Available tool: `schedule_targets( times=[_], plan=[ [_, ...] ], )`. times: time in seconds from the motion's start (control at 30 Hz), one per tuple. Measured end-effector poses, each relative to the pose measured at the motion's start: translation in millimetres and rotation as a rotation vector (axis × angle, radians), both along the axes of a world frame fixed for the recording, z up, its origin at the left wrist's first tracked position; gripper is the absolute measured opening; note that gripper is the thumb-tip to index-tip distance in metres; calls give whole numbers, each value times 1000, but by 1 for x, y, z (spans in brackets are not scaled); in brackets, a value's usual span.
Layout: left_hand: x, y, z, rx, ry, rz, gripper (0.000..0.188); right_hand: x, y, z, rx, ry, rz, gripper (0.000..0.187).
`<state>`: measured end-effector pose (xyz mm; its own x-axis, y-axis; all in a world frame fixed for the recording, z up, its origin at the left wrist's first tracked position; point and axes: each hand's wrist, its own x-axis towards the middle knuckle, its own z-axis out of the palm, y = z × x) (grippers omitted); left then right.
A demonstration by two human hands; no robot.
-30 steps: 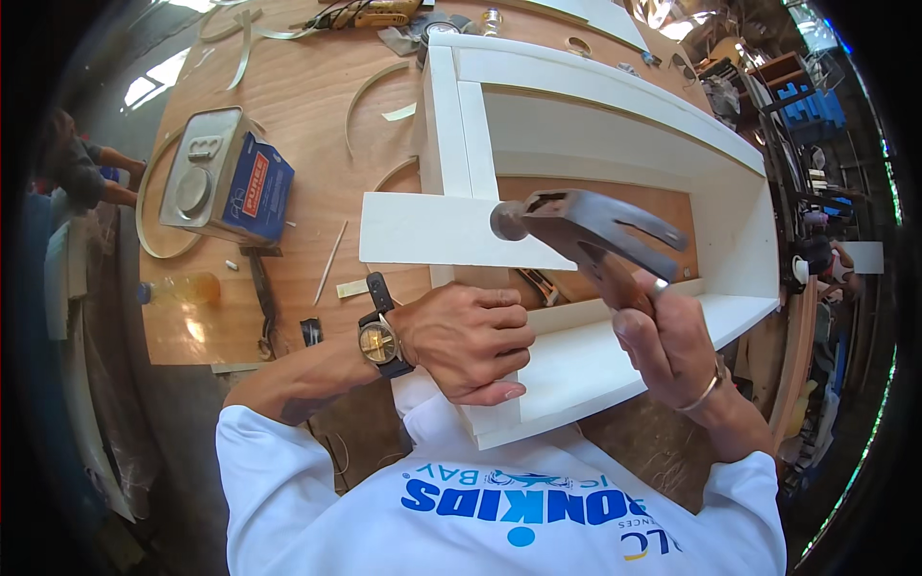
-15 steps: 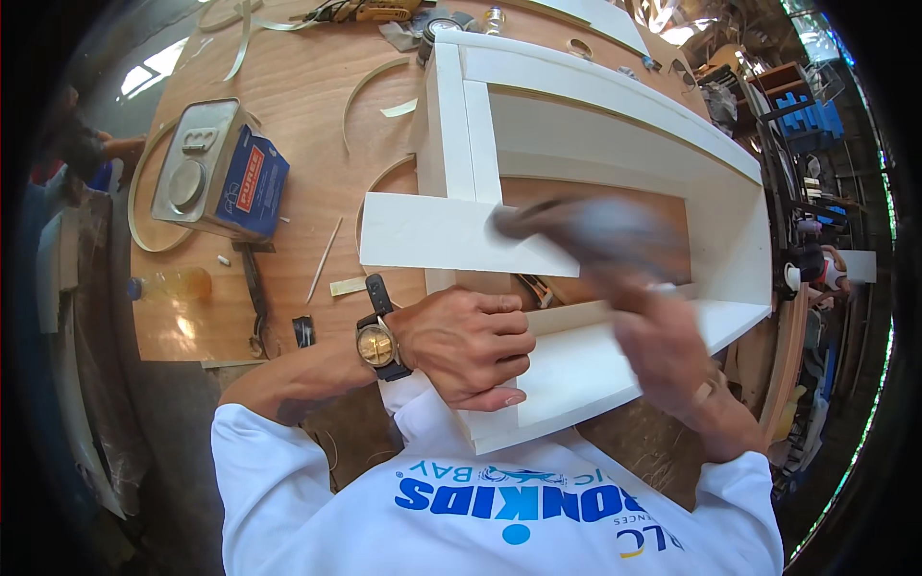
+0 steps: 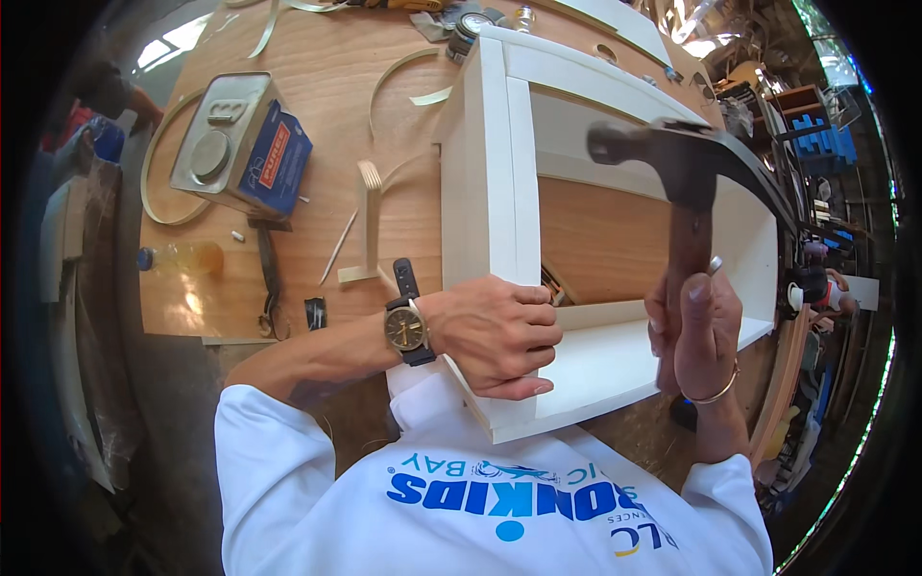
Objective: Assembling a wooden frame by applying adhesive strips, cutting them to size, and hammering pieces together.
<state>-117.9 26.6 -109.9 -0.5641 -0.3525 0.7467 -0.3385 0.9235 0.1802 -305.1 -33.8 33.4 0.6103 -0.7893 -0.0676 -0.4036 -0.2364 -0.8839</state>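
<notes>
A white box-shaped cabinet frame (image 3: 523, 182) stands on the wooden table, with an open front. My left hand (image 3: 495, 336), wearing a watch, is closed over its near left corner with fingers curled on the edge. My right hand (image 3: 701, 331) is wrapped round the wooden handle of a claw hammer (image 3: 691, 163), held upright above the frame's opening. A small silvery end (image 3: 715, 265) shows beside my right fingers; its kind is unclear. Left of the frame, a narrow board (image 3: 369, 226) shows almost edge-on, apart from both hands.
On the table (image 3: 317, 144) stand a metal can (image 3: 240, 154) with a blue label and a bottle of yellow liquid (image 3: 187, 257). A dark tool (image 3: 267, 278), a thin stick (image 3: 338, 245) and curled strips (image 3: 399, 72) lie about. Blue items (image 3: 821, 139) fill a shelf at right.
The white board that lay across the frame's left upright has come off and turned edge-on to the left. The hammer, blurred and lower before, is now raised upright. My left hand keeps its hold.
</notes>
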Motion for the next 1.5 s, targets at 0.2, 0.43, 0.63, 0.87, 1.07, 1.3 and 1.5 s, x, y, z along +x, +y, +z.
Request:
schedule_targets(
  times=[0.2, 0.43, 0.63, 0.87, 1.07, 1.3, 1.5],
  plan=[
    [6, -1, 6, 49, -52, -36, 33, -16, 27, -7, 184, -72, -188, 38],
    [45, -56, 25, 93, 96, -100, 37, -47, 61, -1, 211, -136, -401, 46],
    [83, -106, 27, 69, -101, 26, 36, -46, 79, -3, 248, -126, -500, 42],
    [74, -108, 15, 46, 96, 47, 33, -23, 98, -4, -82, 189, -359, 27],
    [73, -112, 13, 30, 130, 50, 31, 0, 89, -16, -454, 414, -173, 26],
    [72, -111, 13, 42, 173, 37, 30, 6, 81, -19, -557, 411, -148, 24],
    [75, -111, 18, 63, 112, 45, 32, 7, 74, -14, -511, 370, -169, 24]
  ],
)
